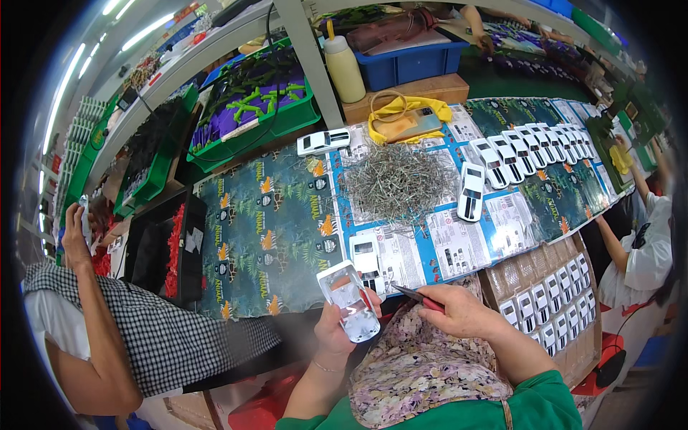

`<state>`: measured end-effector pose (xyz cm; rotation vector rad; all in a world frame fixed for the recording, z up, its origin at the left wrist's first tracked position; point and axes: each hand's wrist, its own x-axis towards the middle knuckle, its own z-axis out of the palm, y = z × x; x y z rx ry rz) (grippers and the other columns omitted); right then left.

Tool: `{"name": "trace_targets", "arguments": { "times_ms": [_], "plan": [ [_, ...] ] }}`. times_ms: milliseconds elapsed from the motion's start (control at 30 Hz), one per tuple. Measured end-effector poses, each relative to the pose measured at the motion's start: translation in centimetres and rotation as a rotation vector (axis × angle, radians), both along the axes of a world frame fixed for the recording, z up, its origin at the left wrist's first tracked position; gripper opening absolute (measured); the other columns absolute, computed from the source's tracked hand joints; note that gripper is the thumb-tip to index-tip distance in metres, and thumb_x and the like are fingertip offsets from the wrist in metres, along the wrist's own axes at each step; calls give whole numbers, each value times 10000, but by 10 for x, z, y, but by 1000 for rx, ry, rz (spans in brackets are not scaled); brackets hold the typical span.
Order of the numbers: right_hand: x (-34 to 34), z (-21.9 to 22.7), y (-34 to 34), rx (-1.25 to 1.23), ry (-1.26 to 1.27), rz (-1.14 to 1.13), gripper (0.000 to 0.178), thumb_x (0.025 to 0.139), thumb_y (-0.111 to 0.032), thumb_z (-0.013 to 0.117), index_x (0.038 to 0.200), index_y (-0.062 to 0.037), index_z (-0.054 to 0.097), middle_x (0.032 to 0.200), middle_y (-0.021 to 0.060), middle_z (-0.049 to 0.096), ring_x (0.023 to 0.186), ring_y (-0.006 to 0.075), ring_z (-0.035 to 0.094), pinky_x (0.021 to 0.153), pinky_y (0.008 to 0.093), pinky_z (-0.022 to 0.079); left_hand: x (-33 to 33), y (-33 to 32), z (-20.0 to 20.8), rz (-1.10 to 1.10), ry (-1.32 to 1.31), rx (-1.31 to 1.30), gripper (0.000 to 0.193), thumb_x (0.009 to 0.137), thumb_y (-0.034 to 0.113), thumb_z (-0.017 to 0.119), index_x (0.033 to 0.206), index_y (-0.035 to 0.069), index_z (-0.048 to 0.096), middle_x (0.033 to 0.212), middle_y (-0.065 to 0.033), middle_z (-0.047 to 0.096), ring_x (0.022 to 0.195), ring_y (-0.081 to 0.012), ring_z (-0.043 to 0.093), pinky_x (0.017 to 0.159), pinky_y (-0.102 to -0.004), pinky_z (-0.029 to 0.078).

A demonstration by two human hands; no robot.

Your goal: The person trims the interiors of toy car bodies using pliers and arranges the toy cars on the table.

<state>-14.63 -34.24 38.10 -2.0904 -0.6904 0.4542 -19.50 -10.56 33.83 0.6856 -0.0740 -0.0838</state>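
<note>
Bright o/h tubes (147,32) upper L, dark rim, w/ fisheye-bowed edges.

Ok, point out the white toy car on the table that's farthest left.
The white car beside the foot of the shelf post, lying crosswise; the other cars on the table all sit farther right.

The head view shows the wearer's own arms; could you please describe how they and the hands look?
The left hand and right hand are both ungloved. Green sleeves leave the forearms bare. A thin bracelet circles the left wrist; none shows on the right.
</note>
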Motion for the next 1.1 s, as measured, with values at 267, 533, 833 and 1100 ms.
{"name": "trace_targets", "arguments": {
  "times_ms": [267,533,833,1100],
  "plan": [
    [2,1,1,-6,34,10,356,822,-219,607,1123,-32,568,930,198,615,874,374,593,764,419,473,-5,3,-1,-30,9,5,617,868,407,566,1339,59,374,1031,-283,558,870,-303,599,764,-409,510],
    [4,2,3,-71,52,34,335,829,-236,574,1116,-63,571,964,187,614,917,382,580,786,451,465,-5,3,-2,-62,26,0,634,853,402,589,1337,58,366,1033,-281,556,891,-313,594,776,-409,505],
    [3,2,3,-58,115,9,287,831,-209,552,1082,-72,581,877,193,616,833,389,590,722,452,465,-5,2,6,12,70,66,685,814,395,633,1328,32,361,1041,-274,563,875,-310,606,771,-404,512],
    [5,-2,1,-71,140,65,332,842,-215,531,1132,-54,551,985,208,602,930,391,566,784,432,459,-6,8,8,59,31,148,702,828,471,574,1327,9,399,958,-222,591,807,-293,618,705,-381,514]
  ]
}}
